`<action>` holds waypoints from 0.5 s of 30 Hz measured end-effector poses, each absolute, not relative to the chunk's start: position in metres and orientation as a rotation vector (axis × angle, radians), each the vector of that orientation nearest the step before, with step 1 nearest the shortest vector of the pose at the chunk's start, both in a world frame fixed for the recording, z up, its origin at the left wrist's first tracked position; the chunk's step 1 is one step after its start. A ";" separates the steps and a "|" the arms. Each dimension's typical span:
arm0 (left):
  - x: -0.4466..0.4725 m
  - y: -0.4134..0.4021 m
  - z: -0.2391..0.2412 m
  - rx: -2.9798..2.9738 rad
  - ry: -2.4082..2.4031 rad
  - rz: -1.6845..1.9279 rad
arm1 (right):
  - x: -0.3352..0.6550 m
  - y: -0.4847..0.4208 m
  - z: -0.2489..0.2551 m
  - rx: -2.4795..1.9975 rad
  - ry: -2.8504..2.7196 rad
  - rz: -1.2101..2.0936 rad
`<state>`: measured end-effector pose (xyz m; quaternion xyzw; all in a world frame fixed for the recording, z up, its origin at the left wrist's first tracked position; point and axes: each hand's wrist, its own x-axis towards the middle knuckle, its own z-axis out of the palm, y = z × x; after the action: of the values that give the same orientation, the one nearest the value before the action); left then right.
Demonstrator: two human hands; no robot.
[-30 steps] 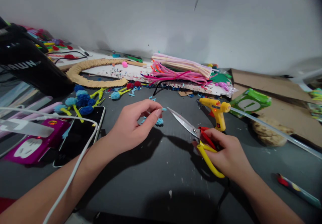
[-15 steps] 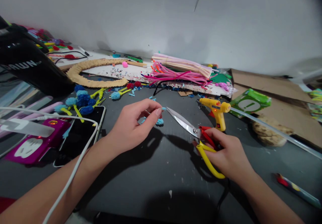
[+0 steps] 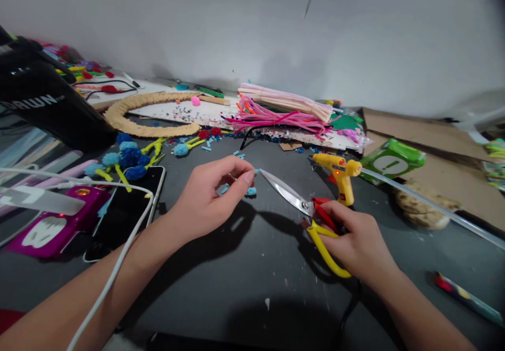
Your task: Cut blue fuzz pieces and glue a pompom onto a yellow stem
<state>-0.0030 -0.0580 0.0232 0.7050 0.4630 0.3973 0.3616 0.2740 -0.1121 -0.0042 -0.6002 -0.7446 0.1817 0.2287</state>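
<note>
My left hand (image 3: pixel 221 193) is closed in a pinch, and a short light blue tip of pipe cleaner (image 3: pixel 256 171) sticks out past the thumb and forefinger. My right hand (image 3: pixel 355 240) grips scissors (image 3: pixel 290 194) by their red and yellow handles. The blades look closed, and their point lies right at the blue tip; whether they touch cannot be made out. Light blue fuzzy bits (image 3: pixel 251 191) lie on the dark table just behind my left fingers.
Behind are bundled pink pipe cleaners (image 3: pixel 276 117) and a tan wrapped ring (image 3: pixel 118 117). A yellow glue gun (image 3: pixel 339 172) with a long glue stick and a green box (image 3: pixel 394 160) lie right. Left are blue pompom flowers (image 3: pixel 132 156), a phone (image 3: pixel 118 224), a purple power strip (image 3: pixel 59 224) and a white cable (image 3: pixel 130 240).
The scissors and my right hand have shifted very slightly left, the point staying by the blue tip. My left hand keeps its pinch almost unmoved.
</note>
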 end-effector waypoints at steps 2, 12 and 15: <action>-0.003 -0.058 0.023 1.821 1.192 1.020 | 0.274 -0.111 -0.005 -1.656 -2.053 0.511; -0.005 -0.058 0.024 1.843 1.151 1.013 | 0.274 -0.111 -0.003 -1.637 -2.067 0.527; -0.005 -0.058 0.024 1.855 1.169 0.990 | 0.275 -0.112 -0.004 -1.644 -2.070 0.541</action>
<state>-0.0052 -0.0581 0.0239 0.7195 0.4534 0.3839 0.3598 0.2746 -0.1119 -0.0037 -0.5943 -0.7485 0.1955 0.2199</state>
